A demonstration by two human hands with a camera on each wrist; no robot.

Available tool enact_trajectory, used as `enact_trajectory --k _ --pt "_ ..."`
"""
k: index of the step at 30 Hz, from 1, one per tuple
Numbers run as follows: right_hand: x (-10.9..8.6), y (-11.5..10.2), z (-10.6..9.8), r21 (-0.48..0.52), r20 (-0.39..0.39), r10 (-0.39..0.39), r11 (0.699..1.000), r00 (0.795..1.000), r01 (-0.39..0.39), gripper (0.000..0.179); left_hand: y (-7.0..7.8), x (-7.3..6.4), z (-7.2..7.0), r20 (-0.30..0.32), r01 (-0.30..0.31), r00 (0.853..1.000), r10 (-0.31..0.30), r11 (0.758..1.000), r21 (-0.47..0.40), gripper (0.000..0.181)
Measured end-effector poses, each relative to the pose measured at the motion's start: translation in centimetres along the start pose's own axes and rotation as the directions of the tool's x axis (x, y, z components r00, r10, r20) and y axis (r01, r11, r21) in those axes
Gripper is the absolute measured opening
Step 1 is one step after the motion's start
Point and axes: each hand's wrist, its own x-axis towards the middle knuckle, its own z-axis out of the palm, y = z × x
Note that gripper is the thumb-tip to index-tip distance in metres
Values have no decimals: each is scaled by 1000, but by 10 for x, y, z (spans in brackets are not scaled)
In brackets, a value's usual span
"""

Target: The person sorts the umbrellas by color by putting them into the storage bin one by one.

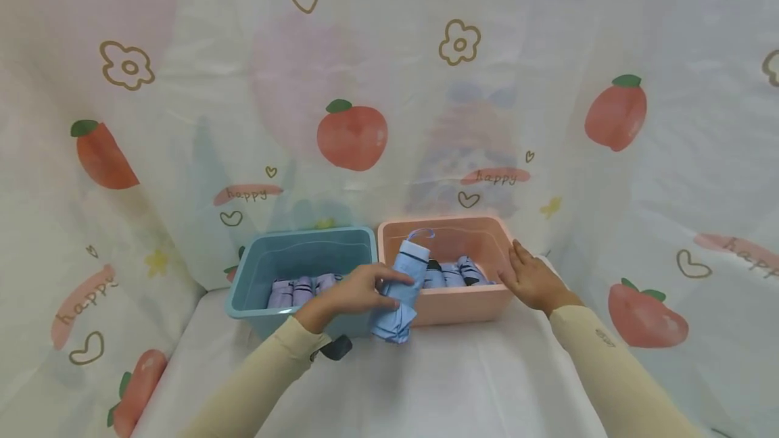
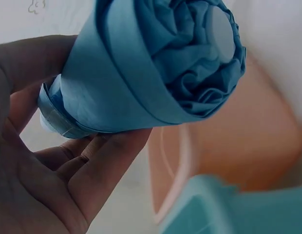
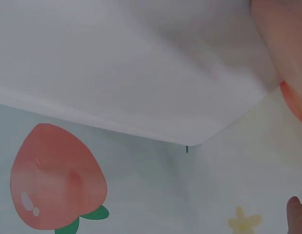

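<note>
My left hand [image 1: 363, 288] grips a folded light-blue umbrella [image 1: 406, 279] between thumb and fingers, in front of where two bins meet. Its strap loop [image 1: 421, 232] points up and its gathered cloth end hangs low. In the left wrist view, the bunched cloth of that umbrella [image 2: 126, 68] faces the camera. My right hand [image 1: 535, 280] lies with straight fingers against the right side of the pink bin [image 1: 462, 306]. Several blue folded umbrellas [image 1: 453, 276] lie inside it. Only a fingertip [image 3: 293, 214] shows at the lower right of the right wrist view.
Left of the pink bin stands a teal bin [image 1: 245, 282] with purple folded umbrellas [image 1: 302, 290] in it. Both bins sit on a white table [image 1: 450, 384]. A fruit-patterned curtain [image 1: 395, 73] surrounds the back and sides.
</note>
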Motion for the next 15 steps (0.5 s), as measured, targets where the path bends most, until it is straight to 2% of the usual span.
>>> enact_trajectory --k 3,7,10,12,14,15 --pt "-1 -3 2 2 21 37 999 999 -37 86 -4 24 -16 11 53 999 -53 999 7 41" --pt "0 -8 5 13 38 72 997 997 -73 88 -16 55 -29 21 171 985 -170 984 -57 41" --pt "0 -10 7 7 31 49 999 998 -50 87 -28 75 -31 32 276 961 -274 953 -124 41" --pt "0 -11 8 3 26 35 999 999 -35 87 -37 86 -30 35 341 940 -340 927 -154 41" --pt "1 -12 9 -5 22 24 1000 999 -24 87 -45 95 -28 19 388 921 -390 909 -153 41" --pt "1 -12 9 -2 24 27 1000 999 -27 87 -48 99 -27 5 399 916 -402 907 -133 41"
